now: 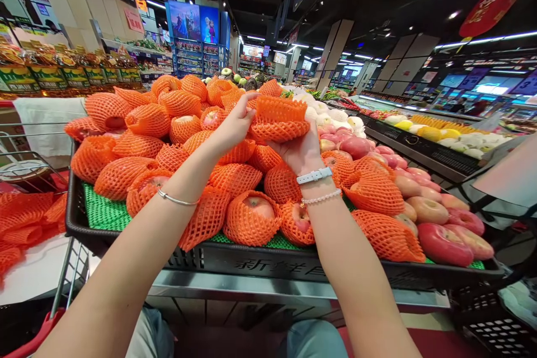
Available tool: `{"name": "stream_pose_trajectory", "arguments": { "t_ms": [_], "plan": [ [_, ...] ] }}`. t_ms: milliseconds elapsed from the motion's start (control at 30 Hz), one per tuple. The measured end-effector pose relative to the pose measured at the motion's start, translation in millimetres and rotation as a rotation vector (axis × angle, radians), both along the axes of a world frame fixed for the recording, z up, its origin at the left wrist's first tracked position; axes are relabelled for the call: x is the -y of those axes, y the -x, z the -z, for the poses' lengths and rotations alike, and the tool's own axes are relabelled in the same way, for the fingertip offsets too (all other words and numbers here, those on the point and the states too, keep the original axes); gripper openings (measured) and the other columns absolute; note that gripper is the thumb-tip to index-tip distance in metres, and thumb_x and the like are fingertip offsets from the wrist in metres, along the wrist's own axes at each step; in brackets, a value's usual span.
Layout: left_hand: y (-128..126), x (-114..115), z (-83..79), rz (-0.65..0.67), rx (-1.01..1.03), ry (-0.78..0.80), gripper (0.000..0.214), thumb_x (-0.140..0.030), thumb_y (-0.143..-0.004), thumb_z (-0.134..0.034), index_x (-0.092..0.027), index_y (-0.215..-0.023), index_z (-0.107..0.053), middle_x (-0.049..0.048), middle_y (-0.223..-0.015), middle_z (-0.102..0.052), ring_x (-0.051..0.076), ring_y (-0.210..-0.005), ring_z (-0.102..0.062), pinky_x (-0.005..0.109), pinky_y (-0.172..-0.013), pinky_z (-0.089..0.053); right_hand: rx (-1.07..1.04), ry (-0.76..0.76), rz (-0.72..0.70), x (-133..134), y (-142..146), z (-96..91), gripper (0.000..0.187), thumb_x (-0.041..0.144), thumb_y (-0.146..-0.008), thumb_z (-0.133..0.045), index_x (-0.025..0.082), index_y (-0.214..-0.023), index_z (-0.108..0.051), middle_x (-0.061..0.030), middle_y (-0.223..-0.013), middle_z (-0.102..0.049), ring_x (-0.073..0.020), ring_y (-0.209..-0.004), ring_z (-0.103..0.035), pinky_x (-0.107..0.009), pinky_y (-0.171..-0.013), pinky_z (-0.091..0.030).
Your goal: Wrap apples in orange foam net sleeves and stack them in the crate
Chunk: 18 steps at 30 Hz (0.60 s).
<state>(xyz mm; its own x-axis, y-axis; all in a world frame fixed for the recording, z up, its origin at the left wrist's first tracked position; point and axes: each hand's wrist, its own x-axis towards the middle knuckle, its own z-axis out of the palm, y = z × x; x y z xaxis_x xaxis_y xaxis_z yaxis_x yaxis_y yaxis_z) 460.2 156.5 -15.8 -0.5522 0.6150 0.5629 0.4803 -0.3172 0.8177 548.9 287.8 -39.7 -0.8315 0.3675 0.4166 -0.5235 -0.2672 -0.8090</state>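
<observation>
An orange foam net sleeve [280,117] is held up over the fruit display, its upper edge folded over; whether an apple is inside is hidden. My right hand [301,148] cups it from below and from the right, fingers wrapped around it. At its left edge, my left hand [240,122] is closed, with thumb and finger pinching the netting. Beneath both hands lie several apples [255,207] in matching orange foam nets, piled in a black tray [218,257] lined with green netting [107,207].
Bare red apples [444,243] fill the tray's right side. Loose orange nets [20,224] lie at left beside a shopping cart [62,285]. Oil bottles [79,72] line the left shelf. Another person's sleeve [509,173] shows at right.
</observation>
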Motion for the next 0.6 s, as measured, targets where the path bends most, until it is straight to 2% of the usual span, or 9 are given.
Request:
{"name": "stream_pose_trajectory", "arguments": {
  "t_ms": [67, 133, 200, 300, 433, 600],
  "plan": [
    [-1.4, -3.6, 1.1, 0.003, 0.053, -0.023, 0.035, -0.008, -0.092, -0.038, -0.026, -0.120, -0.048, -0.0027, -0.073, -0.045, 0.007, -0.051, -0.045, 0.021, -0.051, -0.044, 0.011, 0.006, -0.017, -4.8, 4.6, 0.9, 0.045, 0.058, -0.080, -0.044, 0.025, -0.109, -0.055, -0.0074, -0.110, -0.068, -0.0289, -0.109, -0.062, -0.061, -0.090, -0.054],
    [-6.0, -5.9, 0.8, -0.054, 0.104, -0.044, 0.027, -0.011, -0.094, -0.039, -0.025, -0.115, -0.050, -0.0041, -0.071, -0.045, 0.006, -0.049, -0.043, 0.019, -0.050, -0.042, 0.023, 0.048, -0.009, -7.4, 8.0, 0.5, 0.043, 0.056, -0.081, -0.043, 0.025, -0.108, -0.055, -0.0074, -0.107, -0.069, -0.0286, -0.109, -0.062, -0.060, -0.091, -0.054],
    [-13.4, -5.7, -1.1, -0.105, 0.172, 0.001, 0.013, -0.017, -0.097, -0.041, -0.021, -0.099, -0.053, -0.0056, -0.065, -0.041, 0.005, -0.046, -0.040, 0.017, -0.047, -0.039, 0.023, 0.090, 0.008, -8.4, 9.9, -0.7, 0.042, 0.056, -0.082, -0.042, 0.024, -0.105, -0.056, -0.0072, -0.103, -0.069, -0.0282, -0.109, -0.061, -0.059, -0.092, -0.055],
    [-24.7, -2.9, -5.1, -0.098, 0.241, 0.097, 0.025, -0.021, -0.099, -0.039, -0.018, -0.076, -0.047, -0.0066, -0.058, -0.034, 0.005, -0.043, -0.036, 0.015, -0.042, -0.035, -0.001, 0.117, 0.028, -7.5, 9.4, -2.5, 0.040, 0.056, -0.082, -0.042, 0.024, -0.100, -0.056, -0.0058, -0.100, -0.070, -0.0270, -0.108, -0.062, -0.056, -0.091, -0.056],
    [-29.5, -5.0, -5.4, -0.160, 0.316, 0.026, 0.024, -0.020, -0.100, -0.039, -0.019, -0.076, -0.044, -0.0050, -0.064, -0.043, 0.006, -0.048, -0.043, 0.014, -0.041, -0.038, -0.010, 0.179, 0.040, 0.8, 5.7, -5.8, 0.040, 0.058, -0.084, -0.042, 0.024, -0.102, -0.057, -0.0051, -0.097, -0.070, -0.0266, -0.108, -0.061, -0.056, -0.090, -0.057],
    [-24.4, -12.2, -1.0, -0.214, 0.459, -0.126, 0.021, -0.022, -0.100, -0.040, -0.020, -0.079, -0.041, -0.0037, -0.073, -0.052, 0.007, -0.059, -0.052, 0.015, -0.050, -0.046, -0.008, 0.249, 0.009, 9.9, 5.3, -6.7, 0.043, 0.058, -0.086, -0.039, 0.024, -0.106, -0.058, -0.0064, -0.095, -0.071, -0.0270, -0.110, -0.061, -0.056, -0.092, -0.056]
  ]
}}
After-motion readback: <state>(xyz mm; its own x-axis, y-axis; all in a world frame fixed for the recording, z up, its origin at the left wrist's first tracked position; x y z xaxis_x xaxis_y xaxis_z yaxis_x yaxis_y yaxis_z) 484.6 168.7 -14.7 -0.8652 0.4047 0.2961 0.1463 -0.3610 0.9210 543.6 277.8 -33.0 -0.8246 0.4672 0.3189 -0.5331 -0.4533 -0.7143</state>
